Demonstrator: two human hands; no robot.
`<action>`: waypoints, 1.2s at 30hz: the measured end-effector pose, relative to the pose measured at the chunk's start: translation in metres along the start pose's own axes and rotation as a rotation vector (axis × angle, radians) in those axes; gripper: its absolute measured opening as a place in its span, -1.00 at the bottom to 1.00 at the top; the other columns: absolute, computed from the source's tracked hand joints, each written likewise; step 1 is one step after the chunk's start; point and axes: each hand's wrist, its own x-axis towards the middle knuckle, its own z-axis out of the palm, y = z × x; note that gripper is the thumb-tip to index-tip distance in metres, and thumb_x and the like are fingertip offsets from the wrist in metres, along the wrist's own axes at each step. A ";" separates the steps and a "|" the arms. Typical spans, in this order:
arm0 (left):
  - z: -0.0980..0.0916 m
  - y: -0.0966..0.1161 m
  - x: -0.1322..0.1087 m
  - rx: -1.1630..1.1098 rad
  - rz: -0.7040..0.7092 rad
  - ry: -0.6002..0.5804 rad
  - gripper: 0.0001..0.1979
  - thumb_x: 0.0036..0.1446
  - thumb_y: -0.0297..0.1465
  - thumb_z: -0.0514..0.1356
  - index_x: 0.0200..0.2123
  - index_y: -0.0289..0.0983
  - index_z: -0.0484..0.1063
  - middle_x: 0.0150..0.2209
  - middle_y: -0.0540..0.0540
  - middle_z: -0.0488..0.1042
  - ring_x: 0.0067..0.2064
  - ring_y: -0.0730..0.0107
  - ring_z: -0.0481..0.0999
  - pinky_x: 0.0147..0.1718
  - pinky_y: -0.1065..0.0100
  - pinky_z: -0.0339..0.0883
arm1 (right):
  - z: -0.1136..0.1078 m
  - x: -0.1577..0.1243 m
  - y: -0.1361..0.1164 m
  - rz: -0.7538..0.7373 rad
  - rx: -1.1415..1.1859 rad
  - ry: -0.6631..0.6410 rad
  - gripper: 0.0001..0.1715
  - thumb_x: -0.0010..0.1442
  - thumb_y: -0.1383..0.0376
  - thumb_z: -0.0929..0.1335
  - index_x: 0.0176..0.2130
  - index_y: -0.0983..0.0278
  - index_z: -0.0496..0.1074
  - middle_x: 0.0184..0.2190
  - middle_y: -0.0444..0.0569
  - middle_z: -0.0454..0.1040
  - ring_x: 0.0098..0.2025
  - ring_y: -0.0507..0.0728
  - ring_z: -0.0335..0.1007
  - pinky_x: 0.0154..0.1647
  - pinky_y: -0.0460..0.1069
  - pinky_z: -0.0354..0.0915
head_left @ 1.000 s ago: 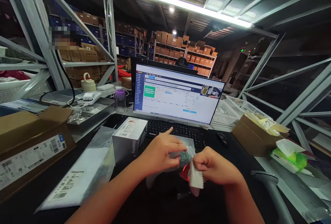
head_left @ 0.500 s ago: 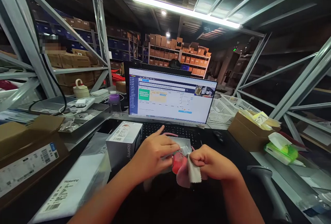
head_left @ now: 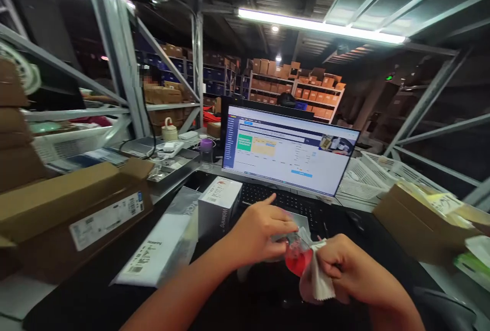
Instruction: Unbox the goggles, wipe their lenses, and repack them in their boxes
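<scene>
Over the black desk mat my left hand [head_left: 264,231] is closed, its fingertips pinching the left side of what looks like a pair of glasses [head_left: 297,262] with a reddish, see-through lens and a thin rim. The left thumb sticks up. My right hand [head_left: 344,262] is shut around a pale cleaning cloth [head_left: 321,280] with a zigzag edge, which hangs over the right side of the glasses and hides part of them. Behind the hands is a small open box [head_left: 300,221], partly covered by my left fingers.
A monitor [head_left: 287,152] and black keyboard [head_left: 275,198] stand ahead. To the left are a grey-and-white box [head_left: 220,203], a bagged white packet [head_left: 153,257] and an open carton [head_left: 95,219]. Rightward lie a mouse [head_left: 355,220], another carton [head_left: 406,224] and a scanner [head_left: 444,303].
My view has turned left, so everything sits further right in the picture. Both hands keep hold of the glasses and cloth; the cloth hangs slightly differently.
</scene>
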 end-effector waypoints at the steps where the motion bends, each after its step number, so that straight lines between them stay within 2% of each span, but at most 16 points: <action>1: 0.005 0.001 0.000 0.020 0.004 0.004 -0.82 0.11 -0.48 0.26 -0.20 -0.19 0.55 -0.33 0.07 0.61 -0.31 0.46 0.57 0.32 -0.11 0.06 | 0.005 0.003 0.001 -0.009 -0.038 0.040 -0.67 -0.18 0.58 0.18 -0.58 0.22 -0.07 -0.67 -0.28 0.03 -0.60 -0.07 -0.08 -0.59 -0.13 -0.12; 5: 0.023 0.002 -0.004 0.175 0.091 -0.014 -0.85 0.14 -0.50 0.20 -0.22 -0.24 0.52 -0.33 0.03 0.62 -0.29 0.42 0.58 0.36 -0.08 0.00 | 0.033 0.024 -0.002 -0.098 -0.236 0.346 -0.65 -0.16 0.55 0.23 -0.57 0.22 -0.08 -0.67 -0.26 0.02 -0.59 -0.05 -0.11 -0.57 -0.09 -0.17; 7: 0.023 0.000 -0.005 0.207 0.117 -0.009 -0.82 0.15 -0.52 0.18 -0.19 -0.23 0.51 -0.25 0.01 0.64 -0.23 0.40 0.60 0.38 -0.06 -0.06 | 0.038 0.028 -0.003 -0.131 -0.250 0.408 -0.64 -0.12 0.52 0.24 -0.55 0.22 -0.09 -0.67 -0.26 0.01 -0.60 -0.04 -0.13 -0.57 -0.08 -0.18; 11: 0.005 -0.004 -0.002 0.116 0.091 0.034 -0.83 0.17 -0.46 0.22 -0.17 -0.18 0.52 -0.15 0.05 0.65 -0.13 0.40 0.61 0.40 -0.08 -0.16 | 0.017 0.017 0.001 -0.124 -0.061 0.180 -0.60 0.00 0.50 0.24 -0.53 0.21 -0.14 -0.63 -0.25 -0.06 -0.56 -0.02 -0.17 -0.55 -0.08 -0.11; 13: -0.004 -0.007 0.001 0.033 0.064 0.062 -0.80 0.11 -0.50 0.23 -0.18 -0.18 0.53 -0.17 0.06 0.66 -0.13 0.41 0.61 0.39 -0.09 -0.11 | 0.001 0.010 0.002 -0.108 -0.009 0.096 -0.58 0.03 0.48 0.26 -0.53 0.20 -0.14 -0.63 -0.25 -0.05 -0.55 -0.02 -0.14 -0.52 -0.07 -0.08; 15: -0.007 -0.009 0.002 -0.042 0.023 0.067 -0.75 0.06 -0.54 0.23 -0.18 -0.18 0.54 -0.19 0.05 0.65 -0.16 0.41 0.62 0.36 -0.12 -0.02 | -0.009 0.006 0.002 -0.089 0.028 0.071 -0.58 0.02 0.47 0.27 -0.54 0.19 -0.13 -0.63 -0.26 -0.01 -0.56 -0.03 -0.11 -0.52 -0.07 -0.07; 17: -0.004 -0.011 0.003 -0.081 -0.024 0.045 -0.71 0.03 -0.56 0.23 -0.16 -0.18 0.55 -0.20 0.02 0.64 -0.19 0.40 0.61 0.33 -0.16 0.03 | -0.009 0.008 0.000 -0.069 0.061 0.091 -0.60 -0.05 0.48 0.26 -0.55 0.19 -0.12 -0.64 -0.27 0.00 -0.57 -0.04 -0.10 -0.54 -0.08 -0.09; 19: 0.002 -0.012 0.003 -0.061 -0.028 0.020 -0.70 0.05 -0.57 0.22 -0.15 -0.18 0.54 -0.21 0.02 0.63 -0.21 0.41 0.60 0.32 -0.18 0.04 | 0.002 0.014 -0.004 -0.034 0.056 0.144 -0.64 -0.12 0.49 0.24 -0.56 0.19 -0.10 -0.65 -0.28 0.01 -0.58 -0.04 -0.09 -0.55 -0.09 -0.12; 22: 0.008 -0.010 0.003 0.081 0.085 0.055 -0.79 0.16 -0.55 0.18 -0.16 -0.23 0.53 -0.23 -0.01 0.63 -0.22 0.42 0.60 0.34 -0.14 0.03 | 0.025 0.027 -0.012 -0.006 -0.115 0.322 -0.69 -0.17 0.52 0.21 -0.57 0.21 -0.07 -0.66 -0.27 0.02 -0.58 -0.04 -0.09 -0.53 -0.08 -0.16; 24: 0.006 -0.009 0.003 0.151 0.154 0.090 -0.81 0.22 -0.54 0.16 -0.15 -0.25 0.52 -0.21 -0.02 0.64 -0.16 0.39 0.61 0.36 -0.10 0.00 | 0.034 0.032 -0.015 -0.059 -0.256 0.413 -0.70 -0.16 0.53 0.21 -0.57 0.22 -0.04 -0.65 -0.26 0.02 -0.56 -0.03 -0.10 -0.51 -0.07 -0.18; 26: -0.002 -0.010 0.004 0.136 0.163 0.101 -0.81 0.22 -0.52 0.19 -0.13 -0.23 0.52 -0.17 -0.02 0.65 -0.10 0.38 0.61 0.38 -0.08 -0.05 | 0.030 0.029 -0.016 -0.152 -0.262 0.350 -0.70 -0.13 0.54 0.21 -0.57 0.23 -0.02 -0.64 -0.26 0.02 -0.56 -0.03 -0.10 -0.50 -0.08 -0.16; 28: -0.011 -0.012 0.004 0.073 0.125 0.084 -0.78 0.18 -0.51 0.23 -0.11 -0.20 0.53 -0.14 -0.01 0.64 -0.09 0.38 0.61 0.39 -0.08 -0.07 | 0.017 0.021 -0.014 -0.204 -0.158 0.184 -0.69 -0.12 0.56 0.20 -0.57 0.23 -0.04 -0.64 -0.27 0.03 -0.56 -0.04 -0.11 -0.50 -0.10 -0.12; 29: -0.014 -0.012 0.003 0.041 0.103 0.075 -0.76 0.16 -0.51 0.24 -0.10 -0.19 0.53 -0.14 0.00 0.64 -0.11 0.39 0.62 0.38 -0.10 -0.07 | 0.010 0.017 -0.012 -0.205 -0.105 0.114 -0.68 -0.13 0.56 0.20 -0.58 0.22 -0.06 -0.64 -0.27 0.02 -0.56 -0.04 -0.11 -0.51 -0.11 -0.11; 31: -0.017 -0.014 0.003 -0.004 0.069 0.055 -0.73 0.12 -0.54 0.24 -0.10 -0.19 0.54 -0.17 0.00 0.63 -0.15 0.41 0.61 0.36 -0.14 -0.03 | -0.002 0.010 -0.010 -0.174 -0.050 0.056 -0.67 -0.17 0.56 0.19 -0.58 0.22 -0.08 -0.64 -0.28 0.00 -0.56 -0.03 -0.13 -0.51 -0.11 -0.09; 33: -0.013 -0.013 0.003 -0.009 0.060 0.040 -0.71 0.11 -0.56 0.23 -0.10 -0.20 0.54 -0.20 0.01 0.63 -0.18 0.42 0.61 0.35 -0.16 0.01 | -0.003 0.008 -0.011 -0.151 -0.065 0.073 -0.68 -0.20 0.55 0.19 -0.58 0.21 -0.08 -0.64 -0.28 -0.02 -0.55 -0.03 -0.14 -0.50 -0.11 -0.10; 36: 0.001 -0.008 0.003 0.074 0.102 0.022 -0.75 0.17 -0.55 0.20 -0.10 -0.22 0.52 -0.20 -0.01 0.63 -0.20 0.41 0.60 0.36 -0.19 -0.04 | 0.013 0.016 -0.015 -0.115 -0.162 0.216 -0.69 -0.20 0.56 0.20 -0.59 0.22 -0.04 -0.65 -0.29 -0.03 -0.57 -0.03 -0.15 -0.52 -0.10 -0.13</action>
